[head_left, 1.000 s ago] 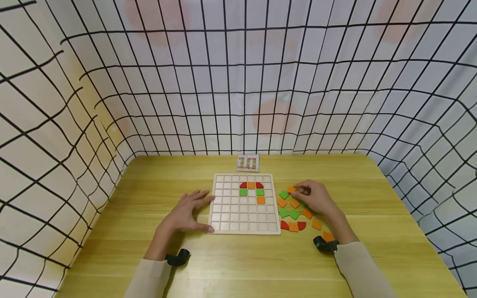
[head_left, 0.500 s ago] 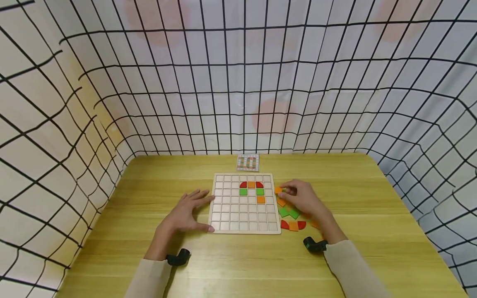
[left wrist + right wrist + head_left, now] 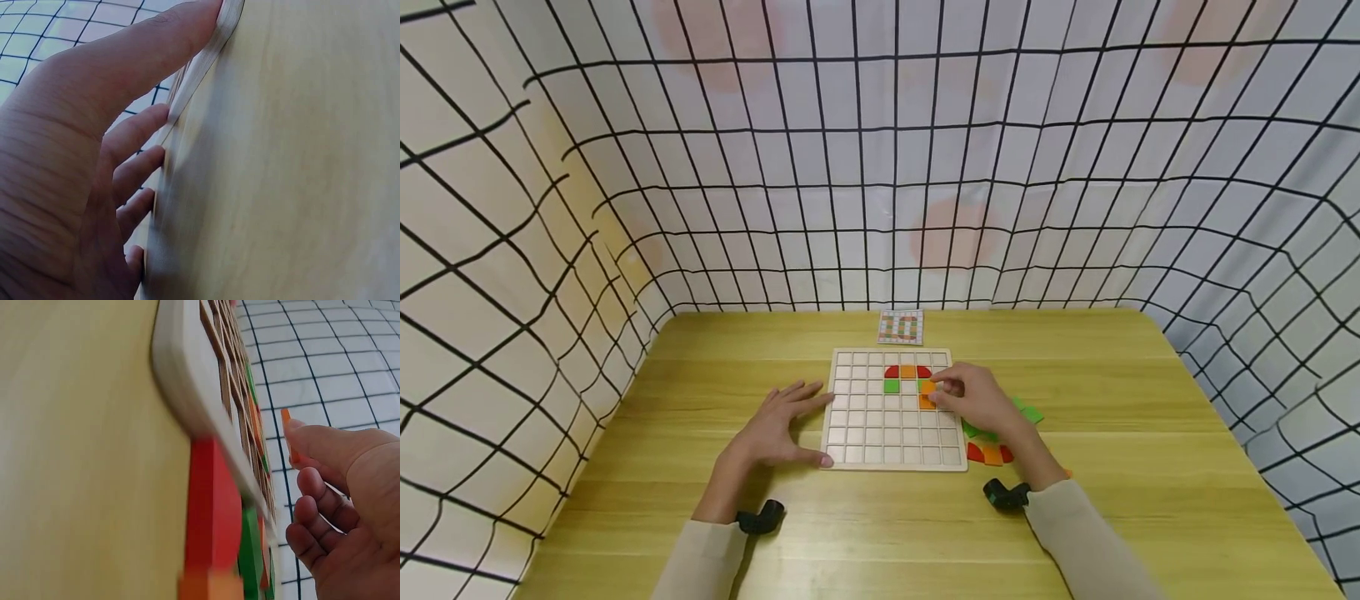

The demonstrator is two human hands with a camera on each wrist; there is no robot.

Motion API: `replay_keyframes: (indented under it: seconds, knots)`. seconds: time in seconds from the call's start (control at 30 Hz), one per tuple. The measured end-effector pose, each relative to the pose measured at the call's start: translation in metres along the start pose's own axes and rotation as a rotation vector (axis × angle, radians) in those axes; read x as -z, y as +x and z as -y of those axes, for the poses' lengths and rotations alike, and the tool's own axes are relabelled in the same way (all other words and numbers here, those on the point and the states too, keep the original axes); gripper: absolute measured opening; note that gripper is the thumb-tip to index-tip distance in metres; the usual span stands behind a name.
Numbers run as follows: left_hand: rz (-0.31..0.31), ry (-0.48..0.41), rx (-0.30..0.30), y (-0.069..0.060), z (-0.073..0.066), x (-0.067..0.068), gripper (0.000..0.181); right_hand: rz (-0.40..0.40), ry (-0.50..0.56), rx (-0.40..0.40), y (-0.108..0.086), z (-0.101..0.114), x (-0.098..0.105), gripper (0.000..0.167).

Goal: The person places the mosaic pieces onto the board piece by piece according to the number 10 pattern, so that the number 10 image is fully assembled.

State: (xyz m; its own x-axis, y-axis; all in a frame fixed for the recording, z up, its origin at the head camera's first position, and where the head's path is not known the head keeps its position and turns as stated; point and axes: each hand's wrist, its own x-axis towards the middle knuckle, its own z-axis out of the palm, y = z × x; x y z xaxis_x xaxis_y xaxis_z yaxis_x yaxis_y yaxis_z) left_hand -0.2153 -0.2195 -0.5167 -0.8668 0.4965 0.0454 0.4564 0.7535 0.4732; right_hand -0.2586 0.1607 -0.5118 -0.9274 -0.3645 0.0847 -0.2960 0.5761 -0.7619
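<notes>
A pale wooden grid board [image 3: 874, 427] lies on the table, with red rounded-corner tiles [image 3: 892, 372], orange square tiles [image 3: 907, 372] and a green square tile [image 3: 891, 386] set in its upper right cells. At the board's left edge, my left hand [image 3: 778, 429] rests with fingers spread and fairly straight, thumb at the near corner. My right hand [image 3: 977, 400] is over the board's right side. Between thumb and forefinger it pinches an orange square tile [image 3: 289, 434], raised above the cells in the right wrist view. This hand partly covers the tiles beneath.
Right of the board lie loose green tiles [image 3: 1030, 412], red tiles [image 3: 975, 452] and an orange tile [image 3: 992, 455], some hidden under my right forearm. A small patterned card [image 3: 901, 327] lies behind the board. Netting [image 3: 850, 208] encloses the table's back and sides.
My right hand has moved left from the loose tiles to above the board, carrying the orange square tile. My left hand stays at the board's left edge.
</notes>
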Motion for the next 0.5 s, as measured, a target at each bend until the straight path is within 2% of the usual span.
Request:
replay_keyframes:
  seconds: [0.33, 0.5]
  knots:
    - [0.017, -0.001, 0.014, 0.000, 0.000, -0.001, 0.103, 0.059, -0.011, 0.033, 0.011, 0.018, -0.022, 0.027]
    - [0.016, 0.002, 0.021, 0.000, 0.000, -0.001, 0.103, 0.076, -0.055, 0.030, 0.014, 0.026, -0.032, 0.027]
